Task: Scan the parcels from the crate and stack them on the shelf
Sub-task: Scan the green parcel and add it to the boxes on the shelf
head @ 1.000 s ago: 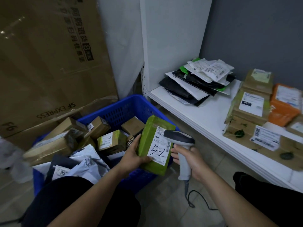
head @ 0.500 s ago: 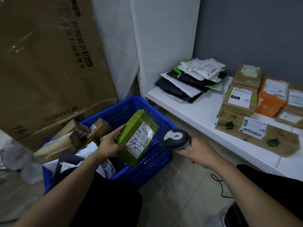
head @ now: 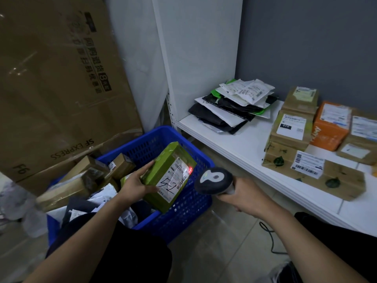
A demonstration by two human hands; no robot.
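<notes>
Steadily, with left hand (head: 135,185) gripping the green parcel (head: 161,166) and right hand (head: 242,196) clasped round the barcode scanner (head: 213,180), centre its red spot (head: 190,170) on the label (head: 173,181).

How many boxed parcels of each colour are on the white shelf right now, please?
Brown boxes: 5, two of them cut off by the picture's right edge
Orange box: 1
Total: 6 on the shelf
</notes>
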